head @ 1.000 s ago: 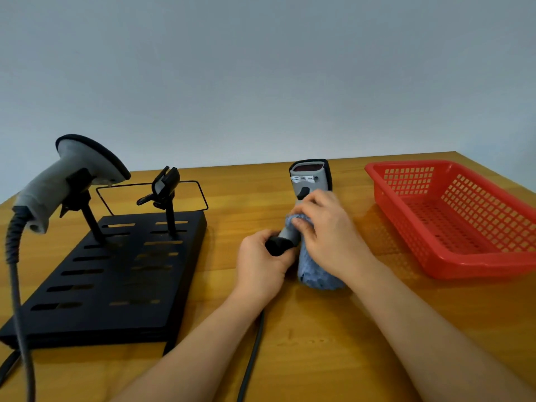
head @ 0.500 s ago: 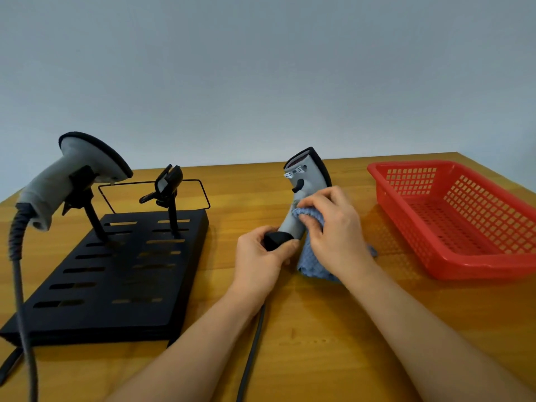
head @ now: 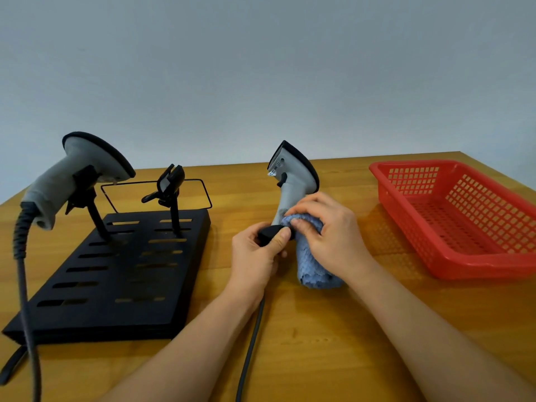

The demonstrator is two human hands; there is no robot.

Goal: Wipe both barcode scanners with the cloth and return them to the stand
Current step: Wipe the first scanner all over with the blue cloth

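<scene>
My left hand (head: 255, 258) grips the black butt of a grey barcode scanner (head: 293, 177), which stands nearly upright above the table with its head turned left. My right hand (head: 330, 236) holds a blue cloth (head: 311, 266) wrapped around the scanner's lower handle. A second grey scanner (head: 72, 175) sits in the left cradle of the black slotted stand (head: 121, 274). The stand's right cradle (head: 169, 184) holds nothing.
A red plastic basket (head: 464, 216) sits at the right on the wooden table (head: 333, 329). The held scanner's dark cable (head: 249, 352) runs toward me between my arms. The other scanner's cable (head: 26, 300) hangs down the left side of the stand.
The scanner has turned from facing me to side-on and stands more upright. My right hand with the cloth has slid down the handle toward the butt.
</scene>
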